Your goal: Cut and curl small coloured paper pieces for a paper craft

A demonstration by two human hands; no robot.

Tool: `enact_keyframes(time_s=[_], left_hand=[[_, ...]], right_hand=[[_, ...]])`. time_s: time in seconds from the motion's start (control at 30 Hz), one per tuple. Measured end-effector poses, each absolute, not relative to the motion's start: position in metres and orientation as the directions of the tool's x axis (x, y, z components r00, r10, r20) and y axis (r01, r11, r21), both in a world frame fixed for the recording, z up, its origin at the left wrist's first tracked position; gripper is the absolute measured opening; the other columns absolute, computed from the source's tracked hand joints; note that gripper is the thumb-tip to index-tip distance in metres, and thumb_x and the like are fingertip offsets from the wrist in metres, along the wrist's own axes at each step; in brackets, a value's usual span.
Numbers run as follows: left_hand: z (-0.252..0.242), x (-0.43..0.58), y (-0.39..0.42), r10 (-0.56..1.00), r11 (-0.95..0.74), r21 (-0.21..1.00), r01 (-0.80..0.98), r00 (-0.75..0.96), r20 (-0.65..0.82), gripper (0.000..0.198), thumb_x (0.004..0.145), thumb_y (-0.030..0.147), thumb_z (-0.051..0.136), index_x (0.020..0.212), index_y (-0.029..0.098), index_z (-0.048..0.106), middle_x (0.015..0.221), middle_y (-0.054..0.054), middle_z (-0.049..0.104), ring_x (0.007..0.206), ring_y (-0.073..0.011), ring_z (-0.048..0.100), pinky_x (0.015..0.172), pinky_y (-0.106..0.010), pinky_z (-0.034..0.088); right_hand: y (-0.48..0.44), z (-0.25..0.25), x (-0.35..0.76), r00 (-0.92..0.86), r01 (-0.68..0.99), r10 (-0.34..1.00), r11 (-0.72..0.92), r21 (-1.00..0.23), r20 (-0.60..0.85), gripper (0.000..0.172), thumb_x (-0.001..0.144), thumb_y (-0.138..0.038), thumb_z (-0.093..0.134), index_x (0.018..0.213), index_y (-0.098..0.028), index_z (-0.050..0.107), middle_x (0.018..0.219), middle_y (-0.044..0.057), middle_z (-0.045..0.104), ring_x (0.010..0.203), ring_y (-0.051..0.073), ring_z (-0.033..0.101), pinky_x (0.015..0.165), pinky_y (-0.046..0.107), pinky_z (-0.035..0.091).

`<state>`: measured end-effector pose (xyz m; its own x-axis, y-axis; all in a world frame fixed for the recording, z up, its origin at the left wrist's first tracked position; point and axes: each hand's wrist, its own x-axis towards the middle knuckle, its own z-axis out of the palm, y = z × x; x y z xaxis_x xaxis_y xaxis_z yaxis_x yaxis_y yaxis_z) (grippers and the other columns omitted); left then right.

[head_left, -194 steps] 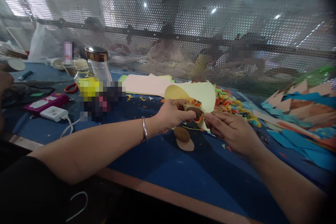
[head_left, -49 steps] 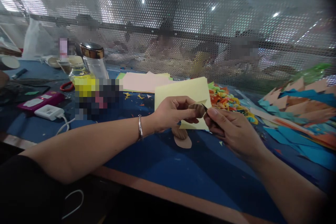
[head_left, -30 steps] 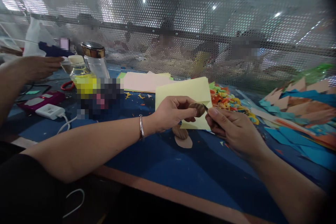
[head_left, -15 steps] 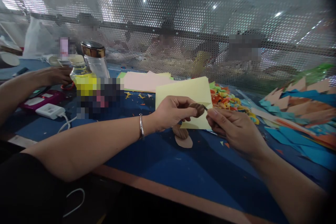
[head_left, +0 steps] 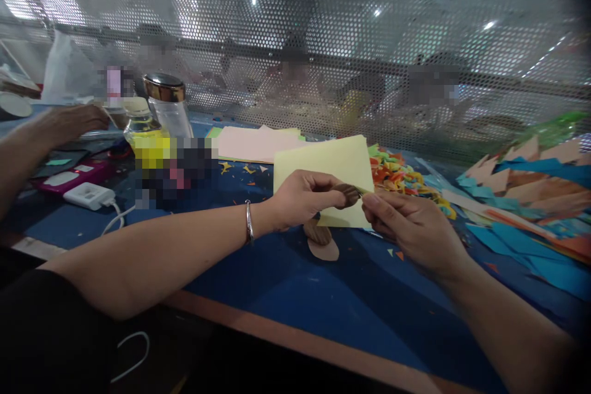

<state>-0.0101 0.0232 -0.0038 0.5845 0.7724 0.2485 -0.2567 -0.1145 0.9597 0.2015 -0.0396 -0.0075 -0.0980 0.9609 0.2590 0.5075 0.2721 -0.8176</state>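
My left hand (head_left: pixel 310 197) is closed, pinching a brown wood-grain oval piece (head_left: pixel 347 194) between thumb and fingers. Close by on the right, the fingertips of my right hand (head_left: pixel 401 217) are pressed together at that piece's right edge. A thin bit shows between them, too small to name. Below the hands, a second brown wood-grain oval (head_left: pixel 317 233) lies partly over a pale pink paper oval (head_left: pixel 324 250) on the blue table (head_left: pixel 286 295). Behind the hands is a light yellow paper sheet (head_left: pixel 318 159).
Pale pink paper (head_left: pixel 252 143) lies at the back. Colourful paper scraps (head_left: pixel 397 173) and blue and peach cut paper (head_left: pixel 530 197) are at right. At left stand a yellow-filled bottle (head_left: pixel 146 135) and a clear flask (head_left: pixel 168 108), near a white charger (head_left: pixel 90 195) and another person's hand (head_left: pixel 80 120).
My right fingertips have moved slightly left, and less of the thin bit shows between them and the oval. My left hand is nearly still. The other person's hand has moved left and up.
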Motion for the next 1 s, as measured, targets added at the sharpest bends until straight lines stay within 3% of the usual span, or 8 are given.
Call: enact_keyframes(time_s=[0.27, 0.47, 0.77, 1.0], left_hand=[[-0.0014, -0.0106, 0.0214, 0.768, -0.104, 0.957, -0.27, 0.589, 0.25, 0.003, 0.074, 0.018, 0.076, 0.074, 0.015, 0.078, 0.072, 0.0, 0.071, 0.07, -0.0082, 0.059, 0.07, -0.023, 0.044], [0.0034, -0.012, 0.0191, 0.764, -0.072, 0.968, -0.24, 0.61, 0.208, 0.004, 0.075, 0.018, 0.075, 0.074, 0.015, 0.078, 0.068, 0.002, 0.068, 0.06, -0.005, 0.05, 0.056, -0.02, 0.037], [0.0024, -0.0121, 0.0193, 0.763, -0.071, 0.962, -0.264, 0.606, 0.223, 0.005, 0.076, 0.013, 0.075, 0.072, 0.016, 0.077, 0.073, -0.001, 0.074, 0.07, -0.0083, 0.061, 0.067, -0.022, 0.047], [-0.0007, -0.0105, 0.0236, 0.756, -0.073, 0.96, -0.271, 0.613, 0.23, 0.006, 0.076, 0.012, 0.074, 0.073, 0.015, 0.078, 0.074, -0.001, 0.075, 0.072, -0.0079, 0.062, 0.073, -0.023, 0.048]], right_hand=[[-0.0396, -0.007, 0.2006, -0.102, 0.521, 0.96, 0.275, -0.808, 0.261, 0.061, 0.093, -0.076, 0.058, 0.067, -0.021, 0.056, 0.052, -0.005, 0.036, 0.045, 0.009, 0.028, 0.045, 0.027, 0.02], [-0.0399, -0.0079, 0.201, -0.089, 0.521, 0.963, 0.263, -0.812, 0.255, 0.06, 0.094, -0.074, 0.058, 0.067, -0.021, 0.055, 0.053, -0.005, 0.036, 0.046, 0.009, 0.028, 0.045, 0.027, 0.021], [-0.0396, -0.0042, 0.199, -0.126, 0.546, 0.948, 0.313, -0.778, 0.292, 0.061, 0.094, -0.074, 0.056, 0.064, -0.021, 0.054, 0.05, -0.005, 0.034, 0.045, 0.009, 0.027, 0.042, 0.027, 0.021], [-0.0403, -0.0059, 0.1984, -0.113, 0.544, 0.953, 0.296, -0.785, 0.281, 0.062, 0.094, -0.074, 0.057, 0.063, -0.021, 0.052, 0.049, -0.006, 0.033, 0.045, 0.009, 0.027, 0.043, 0.026, 0.019]])
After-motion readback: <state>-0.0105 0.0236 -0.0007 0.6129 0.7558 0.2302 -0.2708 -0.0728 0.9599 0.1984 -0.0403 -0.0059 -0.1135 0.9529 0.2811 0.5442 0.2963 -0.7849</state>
